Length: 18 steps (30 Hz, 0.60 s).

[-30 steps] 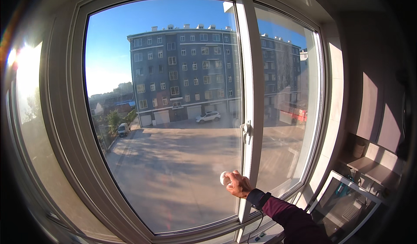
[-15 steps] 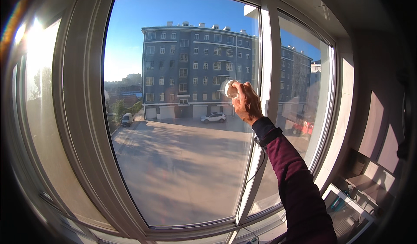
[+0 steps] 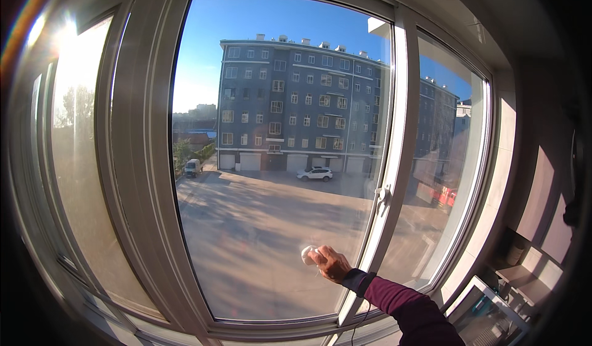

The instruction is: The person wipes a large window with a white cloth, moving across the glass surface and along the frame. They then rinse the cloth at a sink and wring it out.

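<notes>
My right hand [image 3: 333, 264] is closed around a white crumpled wad [image 3: 307, 255]; whether it is tissue or cloth I cannot tell. The wad is held against the lower right part of a large window pane [image 3: 246, 247]. Up and to the right of the hand, a white window handle [image 3: 383, 199] sits on the pale frame post [image 3: 398, 130]. A dark band circles my wrist, and a thin cable [image 3: 354, 335] hangs below it. My left hand is out of view.
A narrower pane [image 3: 431, 235] lies right of the post. At the lower right stand a white-framed panel [image 3: 487, 312] and a small shelf [image 3: 524, 278]. The sun glares through the left window. Outside are a grey-blue building [image 3: 290, 105] and a white car [image 3: 314, 173].
My right hand has moved down the pane, and slightly left, with the white wad still in it. The window handle, hidden before behind the hand, now shows. The view has shifted a little.
</notes>
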Available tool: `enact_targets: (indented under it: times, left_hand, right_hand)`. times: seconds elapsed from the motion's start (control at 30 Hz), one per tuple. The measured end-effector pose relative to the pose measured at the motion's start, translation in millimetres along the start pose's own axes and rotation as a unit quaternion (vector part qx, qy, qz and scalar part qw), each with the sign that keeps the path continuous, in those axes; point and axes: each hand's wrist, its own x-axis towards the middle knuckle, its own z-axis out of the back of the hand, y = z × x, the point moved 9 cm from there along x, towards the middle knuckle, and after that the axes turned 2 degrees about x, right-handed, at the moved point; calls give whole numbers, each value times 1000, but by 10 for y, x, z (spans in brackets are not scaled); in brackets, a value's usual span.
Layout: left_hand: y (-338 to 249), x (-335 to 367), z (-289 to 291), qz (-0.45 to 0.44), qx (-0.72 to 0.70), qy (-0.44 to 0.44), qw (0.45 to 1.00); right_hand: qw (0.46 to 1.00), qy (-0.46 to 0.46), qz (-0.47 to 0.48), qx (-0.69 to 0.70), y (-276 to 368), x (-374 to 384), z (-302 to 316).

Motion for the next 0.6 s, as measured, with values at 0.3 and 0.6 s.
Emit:
enact_targets:
  times: [0.3,0.6]
  left_hand:
    - [-16,44,5,10,-2,-2,1000]
    - [50,59,-28,15,3,-7,1000]
  right_hand:
    - [937,-317,-137,-54,-1592,2859,3035]
    - [993,-86,71,42,282,1596,576]
